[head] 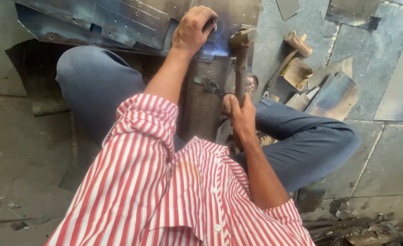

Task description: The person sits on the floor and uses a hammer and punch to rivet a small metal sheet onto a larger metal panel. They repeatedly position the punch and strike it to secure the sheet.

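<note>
Metal sheet (pixel 119 23): thin, stiff, probably sharp-edged; lies on the floor ahead of the knees, pinned under the left hand (pixel 193 29), fingers curled over its near edge. Mallet (pixel 241 59): wooden, top-heavy; right hand (pixel 241 114) wraps the handle's lower end, head just beside the left fingers.

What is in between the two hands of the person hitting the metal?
In the head view, between the left hand and the right hand runs the wooden mallet handle, beside a dark metal bar under the metal sheet.
</note>
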